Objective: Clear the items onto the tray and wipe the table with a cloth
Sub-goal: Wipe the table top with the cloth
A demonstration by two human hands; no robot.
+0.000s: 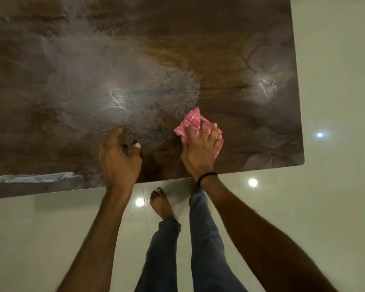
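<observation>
On the table (219, 49), close to its near edge and toward its right corner: a pink checked cloth (191, 121), bunched, flat against the wood. Pressed down on top of it, the right hand (200, 148), fingers (212, 135) spread wide and fairly straight, not curled round the fabric. Thin black band (207, 177) at the wrist, just past the table's edge. Farther left along that same near edge, apart from the cloth, the left hand (119, 161), fingers loosely curved into a cup, thumb set apart, nothing plainly held; contact with the tabletop hard to tell. Between the two hands and farther in over the table, a scatter of dark crumbs (156, 114) across a dull grey haze on the wood. By the table's near left edge, a whitish streak (36, 178). Below the table's near edge, pale glossy floor tiles (335, 207) with bright spots of reflected light, a bare foot (159, 202) and two legs in blue jeans (202, 239).
</observation>
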